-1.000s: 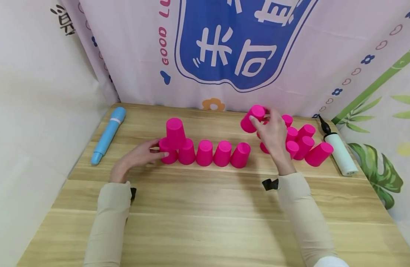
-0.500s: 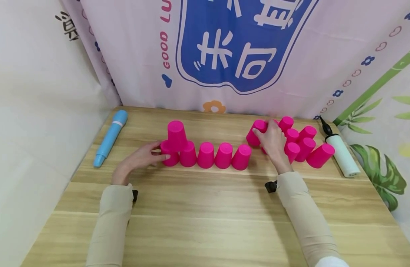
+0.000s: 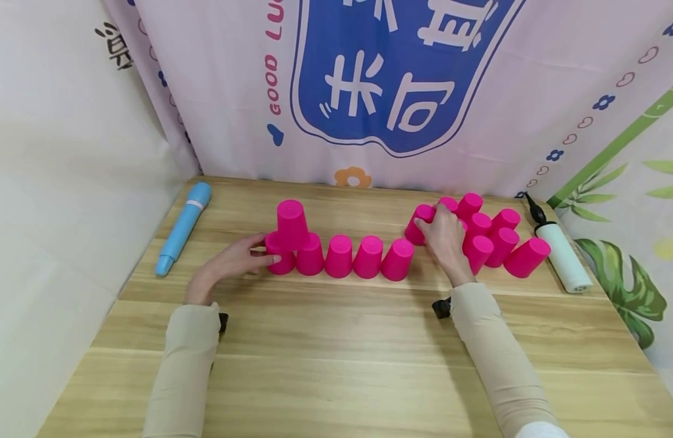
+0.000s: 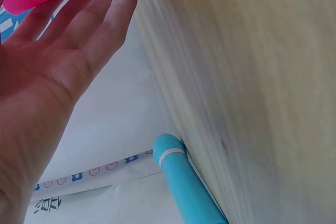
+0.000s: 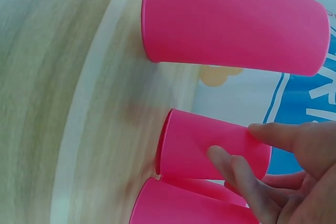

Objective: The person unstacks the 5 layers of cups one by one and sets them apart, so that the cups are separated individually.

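- Hanging across the back: a pale printed curtain [image 3: 221, 115] bearing a large blue badge.
- Spread below: a wood-grain table [image 3: 336, 353].
- Reaching in from the near edge: two beige sleeves [image 3: 185, 371].
- Standing upside down near mid-table: a row of five pink cups [image 3: 339, 257].
- Bunched right of that row, likewise pink: a cluster of cups [image 3: 502, 247].
- Lying just beyond, at far right: a hand air pump [image 3: 563, 258], black nozzle toward the back.
- Lying near the left edge: a light-blue rod [image 3: 183, 231], rounded head backward.
- At the cluster's left side: the right hand [image 3: 445, 238], thumb and bent fingers against the outermost cup [image 5: 186, 145]; impossible to tell whether grasping or merely touching.
- At the row's other extreme: the left hand [image 3: 237, 257], holding the left-end cup [image 3: 284, 264] between thumb in front and fingers behind.
- Perched across the two leftmost cups: an upside-down upper cup [image 3: 292, 225].
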The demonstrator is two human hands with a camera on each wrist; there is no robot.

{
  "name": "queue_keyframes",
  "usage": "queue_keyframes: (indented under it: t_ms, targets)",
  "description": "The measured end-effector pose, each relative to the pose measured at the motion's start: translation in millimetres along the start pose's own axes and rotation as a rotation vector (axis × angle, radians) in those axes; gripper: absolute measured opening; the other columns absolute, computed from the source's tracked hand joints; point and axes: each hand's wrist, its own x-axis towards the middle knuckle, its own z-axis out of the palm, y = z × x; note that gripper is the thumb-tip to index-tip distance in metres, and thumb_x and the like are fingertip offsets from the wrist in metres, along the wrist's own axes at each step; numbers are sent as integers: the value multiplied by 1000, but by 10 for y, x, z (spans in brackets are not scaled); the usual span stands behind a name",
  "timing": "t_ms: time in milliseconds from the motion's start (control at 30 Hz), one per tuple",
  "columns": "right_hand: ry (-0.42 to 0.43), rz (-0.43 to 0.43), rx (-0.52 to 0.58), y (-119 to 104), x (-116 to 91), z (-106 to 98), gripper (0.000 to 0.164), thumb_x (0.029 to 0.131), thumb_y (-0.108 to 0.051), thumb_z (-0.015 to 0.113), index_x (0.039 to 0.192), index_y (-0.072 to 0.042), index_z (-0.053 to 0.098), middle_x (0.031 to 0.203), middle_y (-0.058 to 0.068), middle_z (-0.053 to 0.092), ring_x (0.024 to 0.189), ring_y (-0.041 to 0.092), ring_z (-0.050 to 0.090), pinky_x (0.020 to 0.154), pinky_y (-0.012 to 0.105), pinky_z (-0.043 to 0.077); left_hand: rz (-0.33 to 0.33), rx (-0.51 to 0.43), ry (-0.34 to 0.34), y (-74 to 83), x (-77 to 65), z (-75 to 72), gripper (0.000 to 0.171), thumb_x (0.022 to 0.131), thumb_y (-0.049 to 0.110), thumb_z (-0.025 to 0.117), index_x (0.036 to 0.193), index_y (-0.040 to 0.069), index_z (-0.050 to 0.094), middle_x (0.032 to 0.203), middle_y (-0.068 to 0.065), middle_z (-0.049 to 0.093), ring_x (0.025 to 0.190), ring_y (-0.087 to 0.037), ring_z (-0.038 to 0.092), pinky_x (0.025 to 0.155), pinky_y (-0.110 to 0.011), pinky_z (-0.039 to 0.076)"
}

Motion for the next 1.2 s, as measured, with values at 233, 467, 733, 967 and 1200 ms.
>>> queue_keyframes:
  t_ms: [233, 467, 733, 967, 1200]
  targets:
    - [35, -10, -22, -4, -16, -65, 40, 89, -30, 69, 107, 4, 58, 83, 24, 63, 79, 46, 62, 65, 52, 51, 2, -6, -2, -9, 7, 7, 66, 90, 35, 68, 143, 9, 40, 138, -18, 48, 118, -37, 53, 80, -41, 57]
    - [226, -261, 182, -555, -224, -469, 36, 90, -26, 69, 112, 2, 64, 94, 18, 69, 76, 36, 67, 61, 45, 54, 9, -5, -12, -4, 18, 32, 65, 91, 35, 67, 144, 8, 39, 138, -18, 48, 118, -37, 52, 80, -41, 57]
    - [-236, -586, 508, -1571, -545, -348, 60, 85, -31, 75, 136, -10, 52, 123, 5, 60, 103, 17, 61, 82, 31, 54, 6, -9, 8, -7, 14, 21, 65, 92, 34, 66, 144, 8, 39, 139, -18, 48, 120, -38, 51, 79, -41, 57]
    - [-383, -574, 379, -1908, -598, -49, 77, 81, -43, 76, 144, -16, 42, 134, 1, 53, 115, 14, 54, 89, 36, 51, -24, -19, 16, 15, 7, 46, 65, 90, 38, 67, 143, 11, 41, 138, -15, 49, 119, -36, 53, 80, -41, 57]
    - [-377, -491, 382, -1962, -591, 114, 72, 80, -37, 78, 140, -14, 46, 130, 1, 54, 107, 15, 55, 82, 30, 52, -29, -31, 8, 30, 4, 34, 66, 91, 38, 67, 145, 12, 39, 139, -15, 48, 120, -35, 53, 81, -41, 57]
